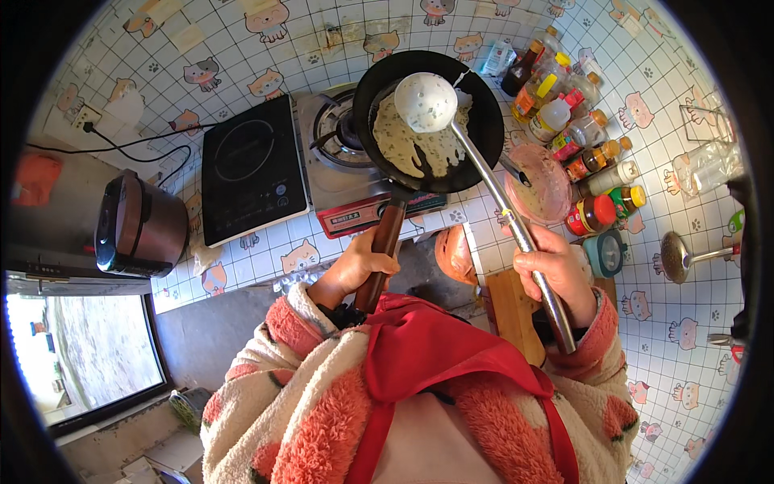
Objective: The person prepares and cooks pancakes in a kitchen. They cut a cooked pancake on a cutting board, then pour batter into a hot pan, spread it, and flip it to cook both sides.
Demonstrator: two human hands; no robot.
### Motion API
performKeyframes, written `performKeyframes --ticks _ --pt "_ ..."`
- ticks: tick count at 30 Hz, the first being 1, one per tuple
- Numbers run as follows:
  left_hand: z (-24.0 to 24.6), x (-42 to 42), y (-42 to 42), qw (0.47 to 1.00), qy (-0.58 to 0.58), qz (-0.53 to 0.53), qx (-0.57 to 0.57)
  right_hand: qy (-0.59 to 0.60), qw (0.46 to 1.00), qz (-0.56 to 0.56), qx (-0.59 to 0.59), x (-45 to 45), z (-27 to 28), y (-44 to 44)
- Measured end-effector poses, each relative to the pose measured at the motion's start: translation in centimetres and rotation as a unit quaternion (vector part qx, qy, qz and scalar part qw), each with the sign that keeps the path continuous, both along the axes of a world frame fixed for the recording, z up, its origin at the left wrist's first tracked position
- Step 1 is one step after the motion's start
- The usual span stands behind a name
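My left hand (361, 266) grips the brown handle of a black frying pan (488, 130), which sits partly over the gas stove (329, 187) and overhangs its right side. Pale batter with green flecks (404, 142) is spread unevenly across the pan's bottom, with a dark gap near its lower edge. In my right hand (556, 266) is the long handle of a metal ladle (426, 101). Its bowl is above the pan, underside up and smeared with batter, and it hides part of the batter. Whether it touches the pan I cannot tell.
Right of the pan stands a pink bowl (547, 187) holding batter and a dark-handled utensil. Several sauce bottles (553, 115) line the right wall. An induction cooktop (248, 175) and a rice cooker (142, 224) stand left. A wooden board (514, 308) lies beside my right forearm; a skimmer (674, 257) hangs right.
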State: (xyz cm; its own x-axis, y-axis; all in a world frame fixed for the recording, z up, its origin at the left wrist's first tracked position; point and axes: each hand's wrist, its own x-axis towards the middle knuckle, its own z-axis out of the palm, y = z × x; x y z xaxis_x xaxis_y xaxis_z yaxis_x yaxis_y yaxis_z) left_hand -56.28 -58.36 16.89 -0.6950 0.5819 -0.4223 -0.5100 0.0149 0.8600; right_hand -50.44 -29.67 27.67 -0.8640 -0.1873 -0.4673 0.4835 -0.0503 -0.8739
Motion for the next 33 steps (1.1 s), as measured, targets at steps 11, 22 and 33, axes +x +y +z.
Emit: performKeyframes --ticks 11,22,33 --pt "0.0 -0.1 0.0 0.999 -0.012 0.036 0.018 -0.010 0.997 0.018 0.068 2.1 1.3 0.5" --pt "0.0 0.5 -0.1 0.999 -0.010 0.028 0.018 0.061 0.996 0.045 0.044 -0.6 0.3 -1.1" --pt "0.5 1.2 -0.6 0.999 -0.011 0.045 0.001 0.078 0.994 0.042 0.066 -0.4 -0.8 -0.5"
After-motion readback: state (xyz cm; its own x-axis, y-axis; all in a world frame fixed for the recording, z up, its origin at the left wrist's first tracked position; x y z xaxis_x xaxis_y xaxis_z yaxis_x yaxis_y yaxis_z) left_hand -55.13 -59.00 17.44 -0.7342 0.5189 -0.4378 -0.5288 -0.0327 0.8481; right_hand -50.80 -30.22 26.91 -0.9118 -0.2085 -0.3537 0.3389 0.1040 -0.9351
